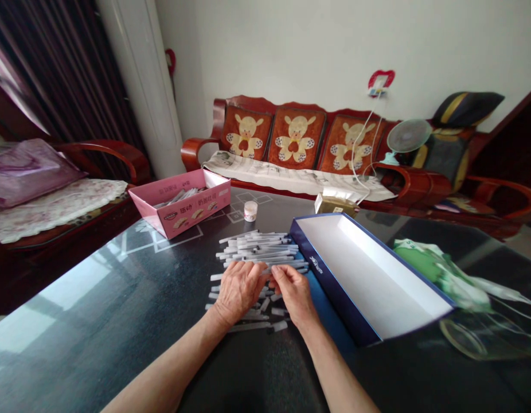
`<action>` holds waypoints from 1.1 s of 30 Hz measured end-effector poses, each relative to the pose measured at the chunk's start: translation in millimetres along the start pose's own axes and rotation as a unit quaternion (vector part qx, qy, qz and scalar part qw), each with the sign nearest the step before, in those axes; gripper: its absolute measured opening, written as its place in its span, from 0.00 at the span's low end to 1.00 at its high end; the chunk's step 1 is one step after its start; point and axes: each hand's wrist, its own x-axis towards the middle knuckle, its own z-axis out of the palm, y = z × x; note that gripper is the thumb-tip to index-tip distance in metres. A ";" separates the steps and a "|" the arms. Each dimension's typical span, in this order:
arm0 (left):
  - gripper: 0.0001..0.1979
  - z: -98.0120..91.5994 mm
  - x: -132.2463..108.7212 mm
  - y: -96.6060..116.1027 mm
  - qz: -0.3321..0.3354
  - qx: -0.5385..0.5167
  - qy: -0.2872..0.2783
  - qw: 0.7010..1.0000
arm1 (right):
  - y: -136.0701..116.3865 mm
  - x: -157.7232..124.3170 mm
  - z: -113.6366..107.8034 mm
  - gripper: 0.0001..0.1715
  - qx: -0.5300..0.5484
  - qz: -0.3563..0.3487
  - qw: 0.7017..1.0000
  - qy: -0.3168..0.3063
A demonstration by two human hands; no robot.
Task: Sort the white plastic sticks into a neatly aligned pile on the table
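Note:
A heap of thin white pen-like sticks (259,248) lies on the dark glass table (119,310), with short white caps (274,312) scattered nearer to me. My left hand (238,288) and my right hand (293,291) meet over the near edge of the heap. Both have their fingers curled and pinched together on one white stick (269,269) between them. A long blue box with a white inside (369,275) lies open and holds nothing, just right of my right hand.
A pink carton (182,202) holding more sticks stands at the back left. A small white jar (250,210) and a tan pack (334,202) sit behind the heap. A green-and-white bag (441,269) lies right. A red wooden sofa (300,143) lines the wall.

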 end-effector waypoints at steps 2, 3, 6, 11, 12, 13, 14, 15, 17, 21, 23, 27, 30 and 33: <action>0.09 1.2 -0.3 -0.9 0.005 0.005 -0.007 1.000 | 1.2 0.9 -0.4 0.20 0.001 0.001 1.000 -0.005; 0.09 1.8 -0.4 -1.3 0.006 0.008 -0.010 1.000 | 1.5 1.2 -0.6 0.19 0.002 -0.001 1.000 -0.009; 0.10 2.7 -0.4 -2.2 -0.001 0.008 -0.018 1.000 | 0.7 1.1 -0.9 0.17 0.012 -0.007 1.000 -0.025; 0.11 1.5 0.0 -2.0 -0.001 0.001 -0.025 1.000 | -1.9 0.1 -0.1 0.23 0.040 -0.005 0.998 -0.044; 0.11 1.1 0.2 -1.7 0.000 0.001 -0.025 1.000 | -1.3 0.6 0.0 0.23 0.035 -0.004 0.999 -0.038; 0.11 0.9 0.3 -1.5 0.000 0.001 -0.024 1.000 | -0.2 1.4 -0.1 0.23 0.023 -0.004 0.999 -0.029; 0.11 0.6 0.5 -1.3 0.002 0.001 -0.022 1.000 | 1.2 2.4 -0.4 0.22 0.003 -0.006 1.000 -0.020; 0.11 0.5 0.6 -1.2 0.003 0.000 -0.021 1.000 | 2.8 3.4 -0.8 0.22 -0.021 -0.010 1.000 -0.013; 0.11 0.5 0.9 -1.2 0.007 -0.002 -0.019 1.000 | 5.3 4.9 -1.9 0.23 -0.058 -0.020 0.998 -0.012; 0.11 0.8 1.2 -2.0 0.008 -0.005 -0.026 1.000 | 4.6 3.7 -2.7 0.19 -0.053 -0.027 0.998 -0.031; 0.12 1.2 1.2 -2.2 0.006 -0.003 -0.030 1.000 | 2.5 2.3 -2.1 0.20 -0.024 -0.021 0.999 -0.040; 0.12 2.0 1.1 -2.5 0.008 -0.005 -0.030 1.000 | 1.0 2.1 -1.1 0.22 -0.024 -0.017 0.999 -0.029; 0.11 2.2 1.2 -2.8 0.015 -0.011 -0.028 0.999 | 2.0 3.0 -1.6 0.22 -0.076 -0.033 0.996 -0.016; 0.11 1.9 1.2 -3.0 0.016 -0.012 -0.030 0.999 | 2.1 2.7 -2.5 0.20 -0.081 -0.048 0.995 -0.021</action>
